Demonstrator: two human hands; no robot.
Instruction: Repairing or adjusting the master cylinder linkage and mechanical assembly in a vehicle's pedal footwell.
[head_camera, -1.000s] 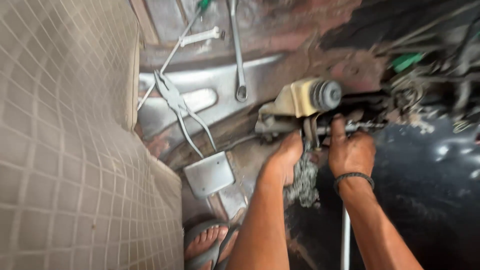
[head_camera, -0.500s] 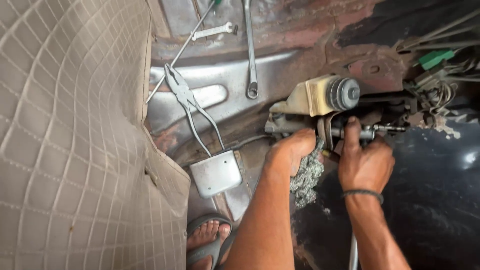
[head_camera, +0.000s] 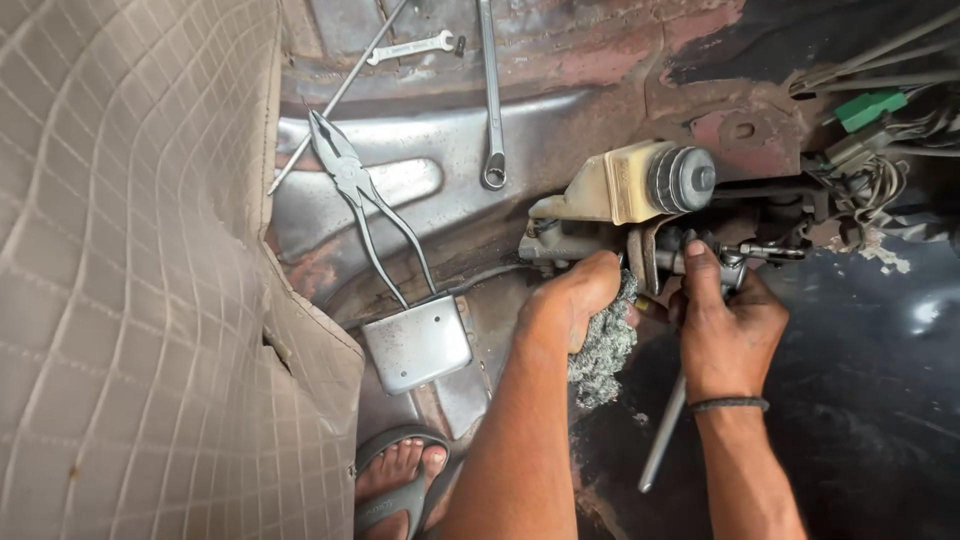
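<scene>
A: Compared with half a second before, both hands sit a little lower and more to the right in the view, and the pliers and the spanner have slid the same way; I think only the head moved, the hands did not leave the part.

B: Where is the part from the hands?

A: The master cylinder lies just above both hands, touching them. Its long axis runs left to right, with the cream reservoir and its dark round cap on top.

B: And the hands?

A: The left hand is curled closed around a grey rag, pressed against the left end of the cylinder. The right hand is closed on a metal tool whose shaft hangs down, thumb up against the fitting. The two are equally near.

B: Any labels?

A: No package. Only a green plastic connector at top right among the wires, and a square metal pedal plate at the left, above a foot in a sandal.
</scene>
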